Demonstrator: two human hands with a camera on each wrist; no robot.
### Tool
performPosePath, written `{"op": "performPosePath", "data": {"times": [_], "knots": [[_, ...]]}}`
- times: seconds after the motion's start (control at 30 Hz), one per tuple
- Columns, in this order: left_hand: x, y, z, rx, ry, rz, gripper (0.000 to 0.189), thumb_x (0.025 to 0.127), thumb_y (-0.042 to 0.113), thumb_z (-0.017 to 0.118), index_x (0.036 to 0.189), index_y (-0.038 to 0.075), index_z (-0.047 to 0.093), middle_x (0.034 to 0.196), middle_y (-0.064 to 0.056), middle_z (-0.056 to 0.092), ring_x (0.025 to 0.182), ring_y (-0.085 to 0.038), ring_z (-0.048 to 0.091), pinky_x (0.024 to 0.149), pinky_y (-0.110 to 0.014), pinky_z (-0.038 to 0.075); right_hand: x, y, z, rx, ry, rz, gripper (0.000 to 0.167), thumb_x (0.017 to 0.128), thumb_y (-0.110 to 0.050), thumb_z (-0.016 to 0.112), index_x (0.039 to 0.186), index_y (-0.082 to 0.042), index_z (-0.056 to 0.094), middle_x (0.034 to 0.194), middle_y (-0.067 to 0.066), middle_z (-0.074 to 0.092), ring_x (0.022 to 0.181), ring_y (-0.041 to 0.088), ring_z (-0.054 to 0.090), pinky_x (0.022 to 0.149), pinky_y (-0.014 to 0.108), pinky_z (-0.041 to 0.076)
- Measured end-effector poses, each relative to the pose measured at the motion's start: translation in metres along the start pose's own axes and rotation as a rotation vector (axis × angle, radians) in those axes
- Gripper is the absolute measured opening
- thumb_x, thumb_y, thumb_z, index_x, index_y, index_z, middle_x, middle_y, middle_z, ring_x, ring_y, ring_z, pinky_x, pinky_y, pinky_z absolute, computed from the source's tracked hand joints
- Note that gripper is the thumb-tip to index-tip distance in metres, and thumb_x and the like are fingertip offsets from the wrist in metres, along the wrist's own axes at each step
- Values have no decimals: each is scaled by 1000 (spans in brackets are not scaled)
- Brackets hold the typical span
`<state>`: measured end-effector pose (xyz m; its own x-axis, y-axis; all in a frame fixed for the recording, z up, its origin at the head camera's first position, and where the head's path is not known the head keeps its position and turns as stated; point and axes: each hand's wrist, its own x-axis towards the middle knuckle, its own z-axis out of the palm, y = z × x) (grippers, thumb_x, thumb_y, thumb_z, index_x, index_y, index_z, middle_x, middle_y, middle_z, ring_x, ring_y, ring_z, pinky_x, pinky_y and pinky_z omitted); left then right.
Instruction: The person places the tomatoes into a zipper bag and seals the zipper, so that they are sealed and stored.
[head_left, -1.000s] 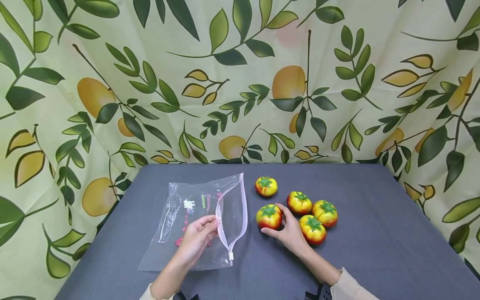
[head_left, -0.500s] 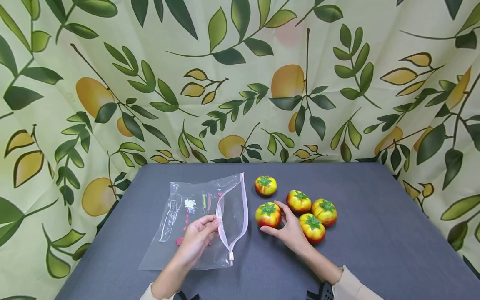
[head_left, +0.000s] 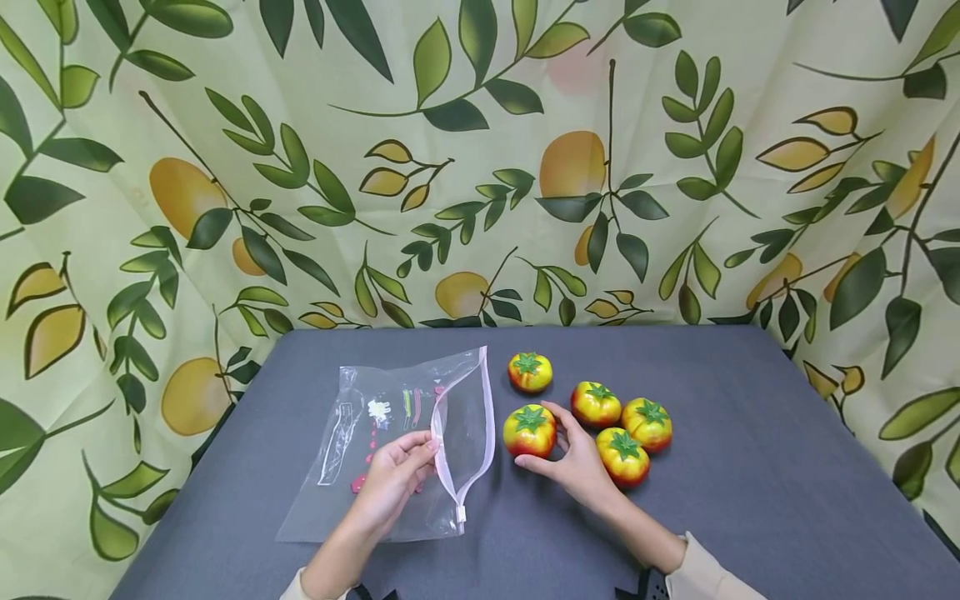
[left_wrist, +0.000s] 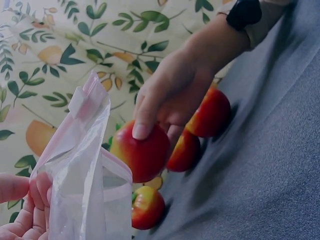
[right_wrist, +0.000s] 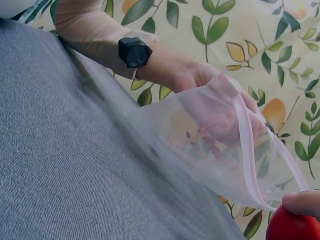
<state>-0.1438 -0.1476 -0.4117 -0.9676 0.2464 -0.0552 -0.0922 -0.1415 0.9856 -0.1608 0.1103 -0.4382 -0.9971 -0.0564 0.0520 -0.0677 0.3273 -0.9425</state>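
My left hand [head_left: 396,473] pinches the pink-edged rim of a clear zip bag [head_left: 465,425] between thumb and fingers. The bag lies with its mouth spread toward the right, its slider [head_left: 461,513] at the near end; small pink and white prints show on its film. My right hand [head_left: 576,463] grips a red-and-yellow toy tomato [head_left: 529,430] with a green leaf top, thumb on the near side and fingers behind. In the left wrist view this tomato [left_wrist: 142,152] hangs close beside the bag's mouth. At the right wrist view's corner, the thumb presses its red side [right_wrist: 295,225].
Several similar tomatoes sit on the dark grey table [head_left: 720,500]: one [head_left: 529,372] at the back and a cluster [head_left: 622,457] right beside my right hand. A leaf-and-fruit patterned cloth [head_left: 480,167] rises behind the table's far edge.
My right hand has shifted slightly left with the tomato, bringing it nearer the bag's mouth. The left hand and the bag have stayed in place.
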Motion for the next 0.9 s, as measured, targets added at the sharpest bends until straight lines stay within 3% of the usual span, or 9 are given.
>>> {"op": "performPosePath", "data": {"times": [0.63, 0.9], "knots": [[-1, 1, 1, -12, -35, 23, 8, 96, 9, 53, 102, 10, 59, 86, 14, 65, 82, 1, 62, 82, -17, 54, -1, -15, -2, 21, -21, -15, 82, 74, -20, 82, 143, -8, 39, 144, 14, 46, 130, 31, 49, 112, 45, 36], [-2, 0, 2, 4, -55, 11, 13, 97, 11, 53, 106, 4, 57, 88, 14, 65, 85, 1, 63, 84, -17, 54, -3, -21, 3, 29, -37, -23, 79, 75, -23, 81, 142, -11, 41, 141, 13, 48, 129, 30, 51, 112, 46, 37]]}}
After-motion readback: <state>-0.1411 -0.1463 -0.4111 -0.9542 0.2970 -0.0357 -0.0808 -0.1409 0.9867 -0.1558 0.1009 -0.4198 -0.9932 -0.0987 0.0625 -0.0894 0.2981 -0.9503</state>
